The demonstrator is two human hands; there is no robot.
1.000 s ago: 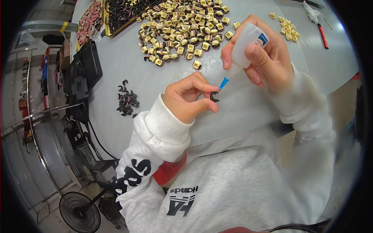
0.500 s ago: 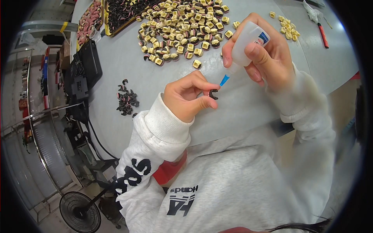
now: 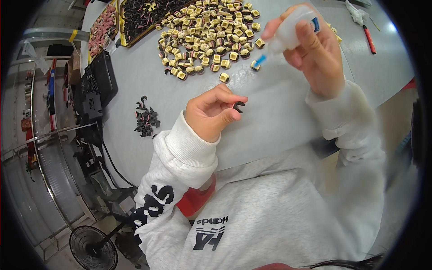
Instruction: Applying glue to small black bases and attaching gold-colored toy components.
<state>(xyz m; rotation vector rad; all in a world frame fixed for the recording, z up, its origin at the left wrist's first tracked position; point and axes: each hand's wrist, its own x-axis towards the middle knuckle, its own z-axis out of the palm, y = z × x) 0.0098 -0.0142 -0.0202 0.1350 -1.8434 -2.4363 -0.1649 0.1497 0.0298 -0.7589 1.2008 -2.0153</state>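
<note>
Between the thumb and forefinger of my left hand [image 3: 213,111] is a small black C-shaped piece [image 3: 239,106], its open side facing right. My right hand [image 3: 315,49] grips a translucent white squeeze bottle [image 3: 290,32], tilted so its blue nozzle tip [image 3: 260,61] points down and left. That tip is apart from the black piece, above and to its right, over a single small cream-and-dark piece [image 3: 255,66] on the table. Whether the tip touches that piece I cannot tell. A heap of similar cream, pink and dark pieces [image 3: 207,42] lies beyond my hands.
A small pile of black curved pieces [image 3: 147,121] lies on the grey table [image 3: 279,126], left of my left sleeve. Trays of black pieces [image 3: 144,15] and pink pieces [image 3: 102,31] stand at the back left. A red pen-like tool [image 3: 369,39] lies at the far right.
My right hand has lifted the bottle up and away, so its tip has left the black piece. My left hand has shifted slightly left, still pinching the piece.
</note>
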